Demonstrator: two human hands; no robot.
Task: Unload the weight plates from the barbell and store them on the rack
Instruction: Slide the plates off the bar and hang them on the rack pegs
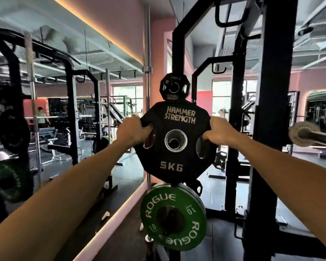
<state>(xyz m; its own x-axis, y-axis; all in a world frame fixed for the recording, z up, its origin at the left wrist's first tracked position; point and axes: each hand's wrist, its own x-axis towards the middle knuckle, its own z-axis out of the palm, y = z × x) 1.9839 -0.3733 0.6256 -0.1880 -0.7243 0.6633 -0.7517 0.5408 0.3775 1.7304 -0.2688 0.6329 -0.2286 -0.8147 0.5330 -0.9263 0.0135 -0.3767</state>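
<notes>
**5 kg plate held at the rack storage peg — storage step in hand**

The left hand and right hand each grasp an upper grip opening of the black Hammer Strength 5 kg plate, held upright in front of the rack upright. Its centre bore shows a peg end inside; whether the plate is fully seated cannot be told. A smaller black plate hangs above and a green Rogue 10 plate below — both already stored. The barbell sleeve at right appears bare, which suggests that side is unloaded; the far end is out of view.
</notes>
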